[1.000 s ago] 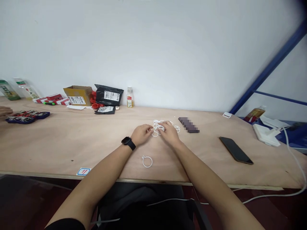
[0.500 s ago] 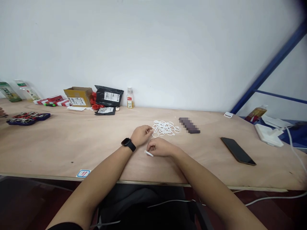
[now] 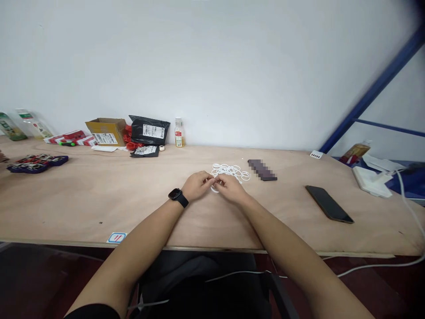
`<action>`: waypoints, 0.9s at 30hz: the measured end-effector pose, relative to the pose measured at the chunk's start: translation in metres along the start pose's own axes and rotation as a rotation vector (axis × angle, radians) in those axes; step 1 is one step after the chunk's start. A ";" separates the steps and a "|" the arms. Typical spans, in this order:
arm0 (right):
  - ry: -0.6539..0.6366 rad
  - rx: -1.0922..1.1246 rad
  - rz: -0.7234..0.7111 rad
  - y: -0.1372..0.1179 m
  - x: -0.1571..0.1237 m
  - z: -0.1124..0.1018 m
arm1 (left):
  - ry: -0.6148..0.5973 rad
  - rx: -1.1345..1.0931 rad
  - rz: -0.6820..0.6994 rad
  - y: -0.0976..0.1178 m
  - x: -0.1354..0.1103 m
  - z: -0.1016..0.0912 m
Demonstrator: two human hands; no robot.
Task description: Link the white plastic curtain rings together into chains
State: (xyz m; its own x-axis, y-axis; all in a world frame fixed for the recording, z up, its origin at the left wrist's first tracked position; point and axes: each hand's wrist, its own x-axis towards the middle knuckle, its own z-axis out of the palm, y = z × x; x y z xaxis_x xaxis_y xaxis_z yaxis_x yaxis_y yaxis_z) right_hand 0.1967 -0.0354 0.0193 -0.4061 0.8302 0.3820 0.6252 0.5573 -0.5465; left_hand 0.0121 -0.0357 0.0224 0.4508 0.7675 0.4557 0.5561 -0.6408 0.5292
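My left hand (image 3: 198, 185) and my right hand (image 3: 229, 186) meet at the fingertips at the near left edge of a pile of thin white rings (image 3: 229, 168). Both hands are closed in a pinch. Just under the joined fingertips shows the lower curve of a white ring (image 3: 215, 190), which the fingers seem to grip; its upper part is hidden behind them. Part of the pile is covered by my right hand. A black watch (image 3: 175, 195) is on my left wrist.
Right of the pile lies a dark, pixelated flat object (image 3: 261, 170), then a phone (image 3: 328, 204) and a white power adapter (image 3: 372, 181). Along the wall stand a small bottle (image 3: 179, 133), a black parcel bag (image 3: 149, 130) and an open cardboard box (image 3: 106, 132). A dark tray (image 3: 36, 164) sits far left.
My right hand has moved up and forward from near the table, bringing a white piece to my left hand, so their fingertips now meet. My left hand has stayed nearly in place.
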 end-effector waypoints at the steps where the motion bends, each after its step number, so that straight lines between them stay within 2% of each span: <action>1: 0.018 0.009 -0.004 0.001 0.000 0.000 | 0.004 0.006 -0.010 0.000 0.000 0.000; 7: 0.087 0.063 -0.035 0.005 0.002 -0.001 | -0.009 0.022 -0.018 -0.002 0.000 0.001; 16: 0.118 0.028 -0.087 0.007 0.001 0.000 | 0.070 0.037 0.012 -0.007 0.001 0.005; 27: 0.097 0.100 -0.044 0.005 0.001 0.001 | 0.077 0.058 0.005 -0.007 0.002 0.003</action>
State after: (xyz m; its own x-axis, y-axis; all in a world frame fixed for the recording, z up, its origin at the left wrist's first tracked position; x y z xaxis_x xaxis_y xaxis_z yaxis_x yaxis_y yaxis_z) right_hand 0.1988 -0.0316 0.0160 -0.3620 0.8022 0.4748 0.5365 0.5959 -0.5976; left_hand 0.0114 -0.0299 0.0170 0.3998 0.7595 0.5131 0.5942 -0.6410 0.4858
